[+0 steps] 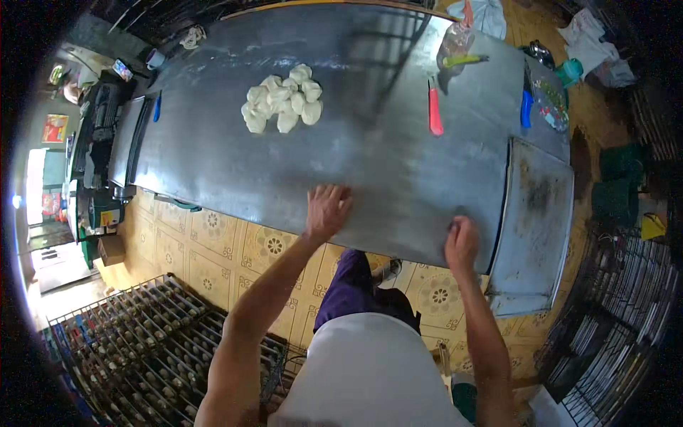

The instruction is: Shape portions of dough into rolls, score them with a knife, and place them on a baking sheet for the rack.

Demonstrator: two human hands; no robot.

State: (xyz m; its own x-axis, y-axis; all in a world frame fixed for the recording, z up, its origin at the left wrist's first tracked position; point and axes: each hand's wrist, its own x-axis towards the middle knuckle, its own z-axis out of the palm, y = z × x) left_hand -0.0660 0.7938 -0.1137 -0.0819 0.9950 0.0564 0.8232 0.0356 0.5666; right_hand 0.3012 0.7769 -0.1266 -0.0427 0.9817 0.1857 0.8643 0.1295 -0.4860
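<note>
Dough lumps (282, 97) sit clustered beyond the left hand (328, 207).

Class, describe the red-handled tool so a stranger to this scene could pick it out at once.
Find the big grey metal table. Right of its heap of white lumps, and beyond the right hand, lies a slim tool. Its handle is red, while the tool farther right has a blue one.
</note>
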